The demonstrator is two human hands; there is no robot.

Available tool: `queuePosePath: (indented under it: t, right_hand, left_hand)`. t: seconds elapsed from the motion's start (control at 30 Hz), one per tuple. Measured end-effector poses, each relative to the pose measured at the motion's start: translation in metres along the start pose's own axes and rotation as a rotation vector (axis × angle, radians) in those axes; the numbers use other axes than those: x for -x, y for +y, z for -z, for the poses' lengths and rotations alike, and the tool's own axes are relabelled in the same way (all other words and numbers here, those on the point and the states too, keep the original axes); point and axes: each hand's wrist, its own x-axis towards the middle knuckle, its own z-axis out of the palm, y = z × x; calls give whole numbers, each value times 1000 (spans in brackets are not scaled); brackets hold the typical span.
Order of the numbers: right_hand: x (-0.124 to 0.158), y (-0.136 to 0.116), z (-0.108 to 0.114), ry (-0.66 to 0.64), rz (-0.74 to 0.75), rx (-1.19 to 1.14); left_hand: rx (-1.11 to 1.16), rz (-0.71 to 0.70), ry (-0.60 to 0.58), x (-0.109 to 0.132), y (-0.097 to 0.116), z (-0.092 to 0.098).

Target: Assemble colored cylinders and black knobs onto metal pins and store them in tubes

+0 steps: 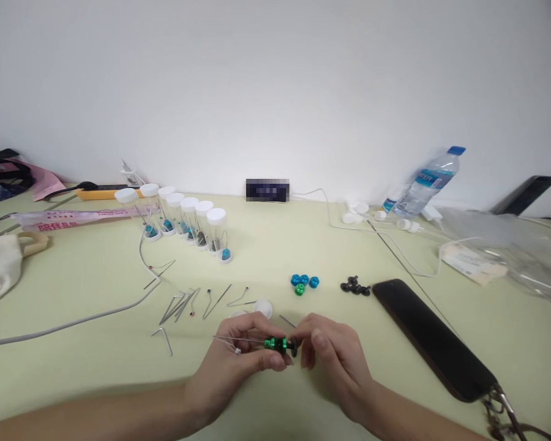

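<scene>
My left hand [232,358] pinches a small green metal fitting [275,344], held level above the table. From its left end run thin metal wires [241,339], one with a small white bead at its tip. A black disc-headed piece [294,347] sits at the fitting's right end. Right beside that disc is my right hand [333,352], fingers curled in and thumb bent over; its index fingertip is at the disc, and whatever lies between the fingers is hidden. Beyond the hands lie blue knobs [305,280], one green knob [300,290] and several black disc-headed pieces [356,286].
Capped clear tubes [217,233] stand in a row at the back left. Hex keys [179,306] and bent wires [239,297] lie left of centre, near a white cap [263,308]. At right are a black phone [434,337] and a water bottle [429,184].
</scene>
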Motion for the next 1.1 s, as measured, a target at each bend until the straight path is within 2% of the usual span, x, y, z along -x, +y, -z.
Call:
queuePosePath:
  t: [0.1,0.27,0.63,1.1]
  right_hand:
    - [0,0,0,22,-40,-33]
    - [2,0,1,-16,-6,-39]
    - [4,2,1,8,-51,-102]
    - [3,2,2,-10,25,-95]
  left_hand:
    - [9,-5,23,0,0,0]
    - [-3,0,32,-1,1,0]
    - [-8,-5,25,1,0,0]
    - [-16,-21,3,2,0,1]
